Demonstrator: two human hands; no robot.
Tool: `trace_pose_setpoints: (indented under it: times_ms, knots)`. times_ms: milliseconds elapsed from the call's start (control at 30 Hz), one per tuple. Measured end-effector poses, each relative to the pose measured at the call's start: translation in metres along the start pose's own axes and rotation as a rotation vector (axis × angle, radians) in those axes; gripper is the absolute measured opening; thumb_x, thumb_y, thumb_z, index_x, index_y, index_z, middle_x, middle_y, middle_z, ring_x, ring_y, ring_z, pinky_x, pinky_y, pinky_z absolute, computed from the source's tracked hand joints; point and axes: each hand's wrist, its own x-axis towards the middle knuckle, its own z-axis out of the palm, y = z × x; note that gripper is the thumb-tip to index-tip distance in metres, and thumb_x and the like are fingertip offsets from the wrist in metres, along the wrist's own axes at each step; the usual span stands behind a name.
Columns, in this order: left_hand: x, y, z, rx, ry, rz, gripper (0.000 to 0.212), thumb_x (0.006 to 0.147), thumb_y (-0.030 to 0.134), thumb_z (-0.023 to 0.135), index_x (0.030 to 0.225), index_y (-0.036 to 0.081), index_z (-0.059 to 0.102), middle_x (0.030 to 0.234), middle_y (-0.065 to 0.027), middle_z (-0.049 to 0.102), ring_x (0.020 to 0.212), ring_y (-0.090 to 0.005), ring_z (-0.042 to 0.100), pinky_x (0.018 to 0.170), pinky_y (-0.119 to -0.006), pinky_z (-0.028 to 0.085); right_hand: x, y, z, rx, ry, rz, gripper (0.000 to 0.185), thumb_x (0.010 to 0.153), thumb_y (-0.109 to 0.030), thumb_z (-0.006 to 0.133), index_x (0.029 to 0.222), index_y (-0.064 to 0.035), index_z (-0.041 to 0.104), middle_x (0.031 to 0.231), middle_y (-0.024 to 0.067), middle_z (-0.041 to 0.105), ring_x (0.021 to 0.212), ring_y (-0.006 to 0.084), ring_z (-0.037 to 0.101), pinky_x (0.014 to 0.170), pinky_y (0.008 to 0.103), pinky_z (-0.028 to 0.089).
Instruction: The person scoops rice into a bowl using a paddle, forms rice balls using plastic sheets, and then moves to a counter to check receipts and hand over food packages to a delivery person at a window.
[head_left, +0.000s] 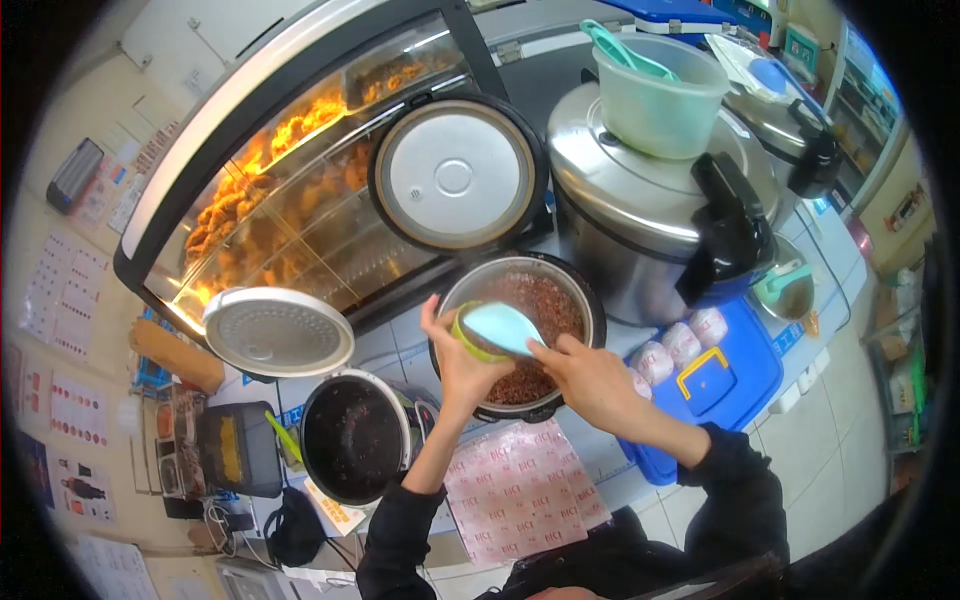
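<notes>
My left hand grips a small green bowl, tilted above an open rice cooker. In my right hand is a light blue rice paddle, its blade laid across the mouth of the bowl. The blade hides most of what the bowl holds. Reddish-brown cooked rice lies in the cooker below both hands. The cooker's round lid stands raised behind it. A stack of printed wrapping paper lies at the counter's near edge, below my wrists.
Several wrapped round packets sit on a blue plastic lid at right. Beside them stands a large steel cooker bearing a pale green tub. A second open cooker is at left. Behind is a lit display case with fried food.
</notes>
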Motion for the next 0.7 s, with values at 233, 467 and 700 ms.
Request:
trace_pose_setpoints:
  times_ms: [233,467,700]
  knots:
    - [-0.01,0.006,0.007,-0.111,0.051,-0.07,0.118,0.045,0.01,0.084,0.134,0.006,0.007,0.11,-0.0153,0.047,0.105,-0.0282,0.05,0.095,-0.039,0.037,-0.01,-0.016,0.01,-0.021,0.034,0.045,0.041,0.082,-0.009,0.053,0.123,-0.013,0.053,0.088,0.012,0.053,0.064,0.0331,0.061,0.057,0.0447,0.048]
    - [-0.019,0.001,0.006,-0.089,0.069,-0.057,0.115,0.048,0.004,0.085,0.132,0.01,0.005,0.114,-0.0127,0.044,0.108,-0.0238,0.049,0.099,-0.037,0.037,0.006,0.043,0.008,0.087,-0.094,0.041,0.025,0.09,-0.019,0.048,0.111,-0.0094,0.057,0.073,0.0168,0.061,0.07,0.037,0.061,0.06,0.0481,0.047]
    - [-0.013,0.016,0.005,0.016,0.102,0.135,0.114,0.047,0.004,0.084,0.132,0.01,0.008,0.113,-0.0132,0.042,0.107,-0.0246,0.049,0.096,-0.036,0.038,0.019,0.051,0.036,0.614,0.232,-0.022,0.039,0.096,-0.032,0.035,0.089,-0.0006,0.057,0.066,0.0243,0.058,0.067,0.0418,0.059,0.063,0.0484,0.044]
